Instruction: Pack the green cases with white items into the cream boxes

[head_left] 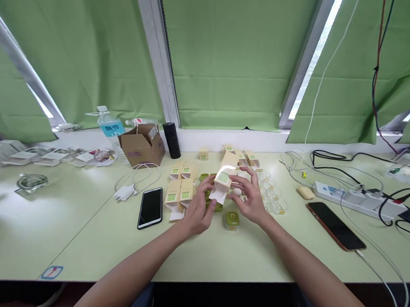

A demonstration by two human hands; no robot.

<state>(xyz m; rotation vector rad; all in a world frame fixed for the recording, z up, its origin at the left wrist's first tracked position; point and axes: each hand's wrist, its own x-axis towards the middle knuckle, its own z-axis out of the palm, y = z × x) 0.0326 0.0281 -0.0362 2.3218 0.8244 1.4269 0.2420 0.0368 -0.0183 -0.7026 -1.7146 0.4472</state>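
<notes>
Box (227,166) held above the desk (251,256), flap (218,197) open at seven o'clock; left hand (198,209) at eight, right hand (251,198) at four, both grips clamped on it; apparent step: working the flap; next move seemingly calls for light, even pressure.
</notes>
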